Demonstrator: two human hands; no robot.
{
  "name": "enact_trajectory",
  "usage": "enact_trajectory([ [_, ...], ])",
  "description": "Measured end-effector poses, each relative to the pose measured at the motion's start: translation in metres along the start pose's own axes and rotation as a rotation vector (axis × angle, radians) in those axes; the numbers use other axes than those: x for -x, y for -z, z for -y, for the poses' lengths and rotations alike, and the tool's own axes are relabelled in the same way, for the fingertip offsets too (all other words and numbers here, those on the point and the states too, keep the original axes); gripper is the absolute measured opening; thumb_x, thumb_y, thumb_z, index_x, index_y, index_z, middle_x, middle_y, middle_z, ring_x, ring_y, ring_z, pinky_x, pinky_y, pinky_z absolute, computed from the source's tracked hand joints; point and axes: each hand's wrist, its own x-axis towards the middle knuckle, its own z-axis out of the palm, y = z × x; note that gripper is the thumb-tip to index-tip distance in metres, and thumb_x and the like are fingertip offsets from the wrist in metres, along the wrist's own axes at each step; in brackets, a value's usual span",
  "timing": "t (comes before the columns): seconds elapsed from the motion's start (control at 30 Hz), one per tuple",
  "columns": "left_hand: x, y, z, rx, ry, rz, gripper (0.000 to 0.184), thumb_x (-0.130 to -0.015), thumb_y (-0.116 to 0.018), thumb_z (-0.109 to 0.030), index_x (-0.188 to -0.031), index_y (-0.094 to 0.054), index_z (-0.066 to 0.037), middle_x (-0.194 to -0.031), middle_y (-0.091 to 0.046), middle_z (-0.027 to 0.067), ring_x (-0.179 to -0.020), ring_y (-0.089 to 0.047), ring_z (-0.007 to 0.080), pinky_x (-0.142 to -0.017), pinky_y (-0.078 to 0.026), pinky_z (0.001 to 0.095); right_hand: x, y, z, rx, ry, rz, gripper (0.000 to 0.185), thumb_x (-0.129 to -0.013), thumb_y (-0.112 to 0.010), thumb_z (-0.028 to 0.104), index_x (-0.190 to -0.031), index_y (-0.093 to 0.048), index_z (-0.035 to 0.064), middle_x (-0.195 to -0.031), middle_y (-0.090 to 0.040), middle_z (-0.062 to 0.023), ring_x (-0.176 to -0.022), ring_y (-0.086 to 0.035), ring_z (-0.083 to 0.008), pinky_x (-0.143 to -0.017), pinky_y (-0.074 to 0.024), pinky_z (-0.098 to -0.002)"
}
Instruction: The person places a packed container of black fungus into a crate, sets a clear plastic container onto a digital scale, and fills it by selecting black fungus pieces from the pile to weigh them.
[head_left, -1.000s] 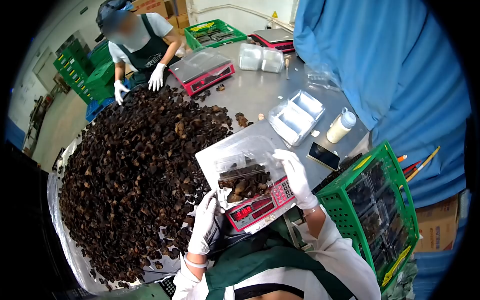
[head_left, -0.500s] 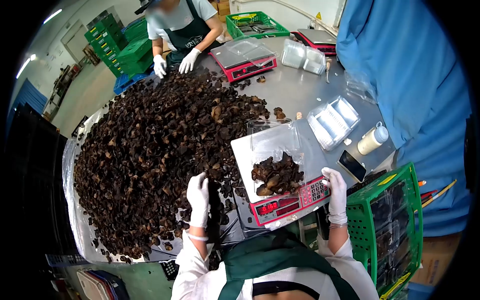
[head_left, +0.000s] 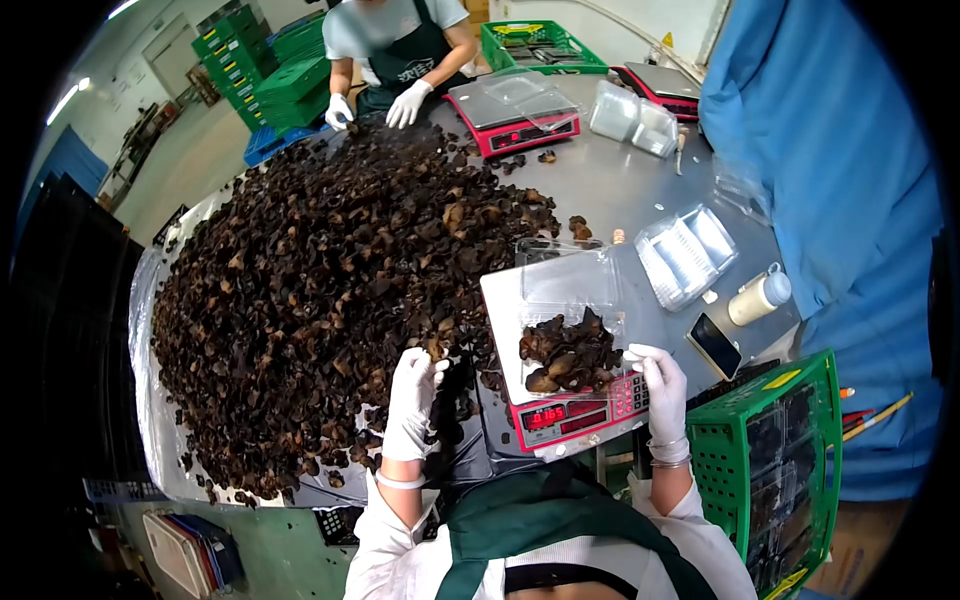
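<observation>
My left hand [head_left: 411,400], in a white glove, is at the near edge of a large pile of dark wood ear mushrooms [head_left: 330,270]. Its fingers are curled together, and a brownish piece shows at the tips; whether they grip it is unclear. My gloved right hand [head_left: 664,395] has its fingers stretched toward the right side of a clear plastic box [head_left: 572,275] with its lid folded back. Inside the box lies a heap of wood ear [head_left: 570,352]. The box stands on a red digital scale [head_left: 505,300], whose display [head_left: 545,416] appears to read 0.165.
Across the table a person in white gloves [head_left: 408,104] handles the pile beside another scale [head_left: 515,110]. Stacked clear boxes [head_left: 686,256], a phone [head_left: 714,346] and a bottle [head_left: 760,295] lie to the right. A green crate [head_left: 722,470] of packed boxes stands at my right.
My left hand has shifted slightly right along the pile's edge. My right hand has moved from the scale's keypad edge to the box's side. The display has gone from 0.160 to about 0.165.
</observation>
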Motion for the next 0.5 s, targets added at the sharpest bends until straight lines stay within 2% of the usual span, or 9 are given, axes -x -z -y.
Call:
enact_trajectory([
  [0.13,0.022,0.001,-0.006,0.143,0.031,0.044,0.012,-0.09,-0.062,-0.014,-0.099,-0.054,-0.01,-0.091,-0.062,0.0034,-0.082,-0.065,0.018,-0.068,-0.052,0.0257,-0.003,-0.034,0.025,0.105,0.2,0.112,0.017,-0.086,-0.054,-0.004,-0.098,-0.065,-0.0016,-0.094,-0.068,-0.0115,-0.086,-0.065,-0.0194,-0.079,-0.0493,-0.0287],
  [0.23,0.043,-0.004,-0.01,0.158,0.035,-0.001,0.012,-0.091,-0.059,-0.012,-0.101,-0.052,-0.009,-0.089,-0.06,0.0033,-0.08,-0.064,0.0168,-0.068,-0.052,0.0256,0.001,-0.062,0.042,0.175,0.453,0.274,0.016,-0.08,-0.057,-0.006,-0.092,-0.066,-0.0018,-0.09,-0.067,-0.0138,-0.084,-0.065,-0.0253,-0.078,-0.0507,-0.0329],
  [0.3,0.053,-0.017,-0.013,-0.049,-0.035,-0.061,0.011,-0.092,-0.058,-0.011,-0.101,-0.052,-0.008,-0.086,-0.058,0.0015,-0.078,-0.063,0.0143,-0.067,-0.05,0.0243,-0.002,-0.072,0.043,0.126,0.542,0.311,0.016,-0.077,-0.057,-0.006,-0.09,-0.066,-0.0016,-0.088,-0.066,-0.0156,-0.083,-0.064,-0.0297,-0.077,-0.0507,-0.0352],
  [0.37,0.064,-0.052,-0.024,-0.275,-0.068,-0.048,0.011,-0.091,-0.059,-0.01,-0.1,-0.052,-0.007,-0.078,-0.054,-0.0027,-0.072,-0.059,0.0086,-0.065,-0.046,0.0207,-0.011,-0.066,0.048,0.161,0.487,0.251,0.015,-0.08,-0.059,-0.004,-0.092,-0.067,-0.0006,-0.09,-0.067,-0.0144,-0.082,-0.064,-0.0286,-0.076,-0.0503,-0.0354],
  [0.47,0.062,-0.089,-0.01,-0.65,-0.291,0.04,0.011,-0.088,-0.063,-0.009,-0.094,-0.055,-0.004,-0.078,-0.057,-0.0004,-0.069,-0.054,0.0053,-0.061,-0.044,0.0222,-0.017,-0.051,0.047,0.102,0.336,0.107,0.014,-0.083,-0.056,-0.004,-0.093,-0.066,-0.0017,-0.089,-0.067,-0.0139,-0.083,-0.064,-0.0265,-0.075,-0.0496,-0.0325],
  [0.5,0.058,-0.099,0.0,-0.756,-0.382,0.078,0.011,-0.085,-0.066,-0.009,-0.092,-0.058,-0.004,-0.082,-0.06,0.0034,-0.066,-0.056,0.0087,-0.061,-0.047,0.0247,-0.017,-0.046,0.044,0.09,0.323,0.072,0.014,-0.083,-0.055,-0.004,-0.093,-0.066,-0.0018,-0.09,-0.067,-0.0136,-0.082,-0.064,-0.0254,-0.075,-0.0495,-0.0318],
])
